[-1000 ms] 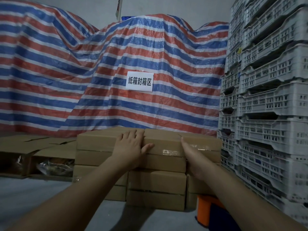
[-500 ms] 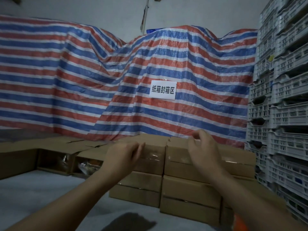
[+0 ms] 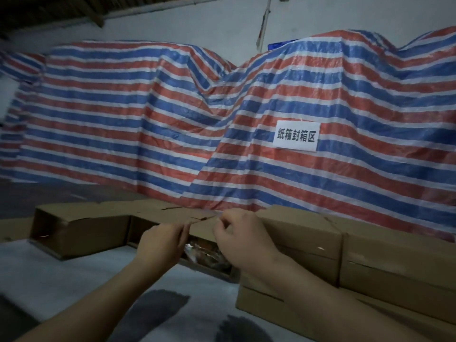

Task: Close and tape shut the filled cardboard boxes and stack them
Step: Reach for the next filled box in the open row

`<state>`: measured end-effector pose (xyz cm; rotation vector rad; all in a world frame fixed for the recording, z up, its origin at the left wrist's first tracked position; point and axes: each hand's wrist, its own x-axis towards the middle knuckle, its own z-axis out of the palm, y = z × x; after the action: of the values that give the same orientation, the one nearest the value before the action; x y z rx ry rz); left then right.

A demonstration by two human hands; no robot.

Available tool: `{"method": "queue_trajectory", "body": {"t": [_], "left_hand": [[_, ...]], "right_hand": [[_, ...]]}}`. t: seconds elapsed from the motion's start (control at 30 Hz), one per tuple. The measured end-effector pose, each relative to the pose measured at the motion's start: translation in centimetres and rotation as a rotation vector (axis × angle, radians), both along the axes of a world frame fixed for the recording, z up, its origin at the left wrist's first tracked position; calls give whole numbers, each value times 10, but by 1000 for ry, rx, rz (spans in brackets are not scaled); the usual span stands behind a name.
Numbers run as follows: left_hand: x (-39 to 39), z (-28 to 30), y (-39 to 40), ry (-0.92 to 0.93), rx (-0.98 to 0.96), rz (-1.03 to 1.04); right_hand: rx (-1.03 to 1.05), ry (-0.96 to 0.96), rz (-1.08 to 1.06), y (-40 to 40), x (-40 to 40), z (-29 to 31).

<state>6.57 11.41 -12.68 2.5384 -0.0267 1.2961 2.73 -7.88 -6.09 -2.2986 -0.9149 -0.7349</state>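
Striped tarpaulin [image 3: 172, 124] hangs behind the floor where our left hand [image 3: 160, 245] and right hand [image 3: 243, 239] pinch the flaps of an open box [image 3: 197, 219], just left of the taped stack [image 3: 345, 262]. Thin cardboard likely bends; better held at the corners.

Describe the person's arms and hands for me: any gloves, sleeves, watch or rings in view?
Both forearms are bare as far as the frame shows; no sleeve reaches into view. The left hand and the right hand wear no gloves. No watch, strap or bracelet shows at either wrist, and no ring is visible on the fingers that can be seen. The light is dim, so small details could be missed.
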Motion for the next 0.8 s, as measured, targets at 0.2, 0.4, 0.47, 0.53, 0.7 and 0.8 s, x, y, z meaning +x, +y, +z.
{"method": "queue_trajectory", "body": {"t": [0.2, 0.4, 0.47, 0.53, 0.7, 0.8], "left_hand": [[17, -19, 87, 114, -158, 211], [25, -43, 143, -197, -518, 344], [25, -42, 160, -332, -769, 452], [24, -42, 170, -381, -953, 480], [26, -50, 189, -322, -1254, 463], [25, -52, 193, -424, -1407, 442]], "right_hand": [[-46, 172, 40, 97, 50, -10], [-129, 230, 157, 220, 99, -18], [-165, 215, 154, 261, 110, -22], [-214, 199, 157, 295, 115, -31], [-348, 219, 213, 345, 112, -50], [-365, 275, 186, 357, 107, -55]]}}
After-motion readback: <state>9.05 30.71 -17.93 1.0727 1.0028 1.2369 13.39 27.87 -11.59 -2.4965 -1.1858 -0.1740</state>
